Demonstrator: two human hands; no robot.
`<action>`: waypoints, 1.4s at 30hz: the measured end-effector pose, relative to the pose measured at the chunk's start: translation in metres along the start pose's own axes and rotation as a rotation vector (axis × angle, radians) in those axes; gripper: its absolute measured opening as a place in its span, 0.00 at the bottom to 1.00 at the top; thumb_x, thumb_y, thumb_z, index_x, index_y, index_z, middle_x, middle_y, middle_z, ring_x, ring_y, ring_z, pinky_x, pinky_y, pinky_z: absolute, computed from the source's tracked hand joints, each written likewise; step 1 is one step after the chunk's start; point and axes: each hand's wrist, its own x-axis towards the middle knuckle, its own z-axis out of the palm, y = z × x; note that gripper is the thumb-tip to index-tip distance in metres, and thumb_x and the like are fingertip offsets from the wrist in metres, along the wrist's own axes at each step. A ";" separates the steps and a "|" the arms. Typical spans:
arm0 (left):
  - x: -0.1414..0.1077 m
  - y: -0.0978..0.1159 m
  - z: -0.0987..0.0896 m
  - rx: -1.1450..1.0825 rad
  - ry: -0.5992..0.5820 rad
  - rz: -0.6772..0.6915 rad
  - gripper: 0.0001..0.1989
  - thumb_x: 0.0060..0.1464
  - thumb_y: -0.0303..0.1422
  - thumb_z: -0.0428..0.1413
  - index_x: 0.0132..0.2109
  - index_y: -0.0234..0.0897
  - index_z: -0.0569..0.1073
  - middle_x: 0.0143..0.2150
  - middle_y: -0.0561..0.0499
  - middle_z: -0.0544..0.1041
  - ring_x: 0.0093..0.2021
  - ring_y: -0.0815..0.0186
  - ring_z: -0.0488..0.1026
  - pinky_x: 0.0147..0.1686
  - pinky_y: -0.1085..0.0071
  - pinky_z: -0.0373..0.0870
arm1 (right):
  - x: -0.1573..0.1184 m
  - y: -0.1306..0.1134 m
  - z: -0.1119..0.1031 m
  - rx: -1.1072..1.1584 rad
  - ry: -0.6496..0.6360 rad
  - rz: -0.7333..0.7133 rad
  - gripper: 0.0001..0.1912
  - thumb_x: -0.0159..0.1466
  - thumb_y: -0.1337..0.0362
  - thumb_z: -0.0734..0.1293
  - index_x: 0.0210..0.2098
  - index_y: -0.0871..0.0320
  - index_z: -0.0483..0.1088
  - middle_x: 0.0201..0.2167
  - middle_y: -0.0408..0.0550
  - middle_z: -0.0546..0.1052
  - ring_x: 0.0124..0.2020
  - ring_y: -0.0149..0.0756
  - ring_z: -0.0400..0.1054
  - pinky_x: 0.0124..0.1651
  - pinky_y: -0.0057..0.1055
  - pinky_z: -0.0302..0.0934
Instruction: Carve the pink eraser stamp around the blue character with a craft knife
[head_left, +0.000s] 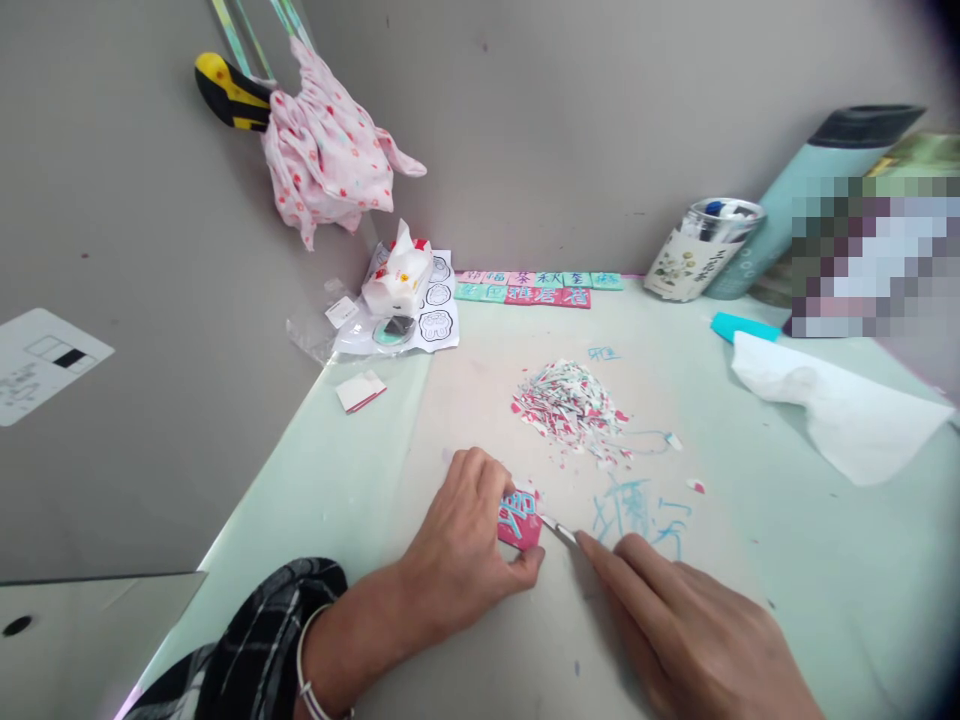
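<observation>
My left hand (465, 530) is closed on a small pink tile (516, 535) at the middle of the work surface, with fingers on its far edge and the thumb on the near one. Pale blue strokes of a character show on the tile's face. In my right hand (686, 620) is a slim carving knife (561, 531), held like a pen. Its tip meets or nearly meets the tile's right edge; contact is hard to tell. Behind the tile lies a heap of white, pink and green shavings (566, 400).
Lettered tiles (536, 290) line the back wall. A tissue pack (401, 280) and a white eraser-like block (361, 391) lie at the left. On the right are a pen jar (701, 250), a teal bottle (810, 190) and a white tissue (832, 410). A pink cloth (330, 150) hangs upper left.
</observation>
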 end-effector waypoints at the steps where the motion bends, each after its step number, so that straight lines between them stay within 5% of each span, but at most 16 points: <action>1: 0.000 0.000 0.000 -0.002 0.000 -0.002 0.19 0.45 0.27 0.58 0.41 0.42 0.57 0.42 0.47 0.65 0.44 0.55 0.63 0.44 0.54 0.69 | 0.000 0.000 -0.001 0.001 0.000 0.002 0.23 0.64 0.77 0.58 0.58 0.64 0.65 0.37 0.51 0.76 0.28 0.31 0.70 0.30 0.28 0.63; 12: 0.001 0.001 0.000 0.012 -0.007 -0.014 0.19 0.44 0.27 0.59 0.40 0.42 0.58 0.42 0.47 0.65 0.44 0.55 0.63 0.44 0.55 0.69 | 0.006 0.000 -0.005 0.007 0.026 0.004 0.23 0.66 0.76 0.55 0.58 0.60 0.66 0.36 0.50 0.76 0.26 0.29 0.68 0.28 0.25 0.60; 20: 0.000 0.001 0.001 0.010 0.009 -0.012 0.20 0.42 0.26 0.58 0.40 0.42 0.57 0.41 0.48 0.64 0.43 0.55 0.63 0.43 0.55 0.69 | 0.011 0.011 0.001 -0.027 0.090 0.137 0.16 0.71 0.69 0.56 0.53 0.61 0.69 0.35 0.48 0.76 0.22 0.29 0.68 0.24 0.29 0.59; 26: -0.001 0.001 0.001 0.018 0.012 -0.010 0.20 0.42 0.26 0.58 0.40 0.42 0.57 0.41 0.48 0.64 0.43 0.55 0.62 0.43 0.55 0.69 | -0.002 0.009 -0.004 0.149 0.065 0.046 0.17 0.70 0.70 0.56 0.56 0.61 0.68 0.38 0.51 0.78 0.28 0.31 0.73 0.28 0.25 0.66; 42: -0.001 0.001 0.001 0.028 0.008 -0.001 0.19 0.44 0.27 0.57 0.40 0.42 0.56 0.41 0.48 0.64 0.43 0.55 0.62 0.43 0.55 0.69 | -0.002 0.006 0.000 0.090 0.047 0.010 0.18 0.69 0.71 0.56 0.56 0.62 0.67 0.38 0.52 0.77 0.27 0.31 0.73 0.27 0.27 0.66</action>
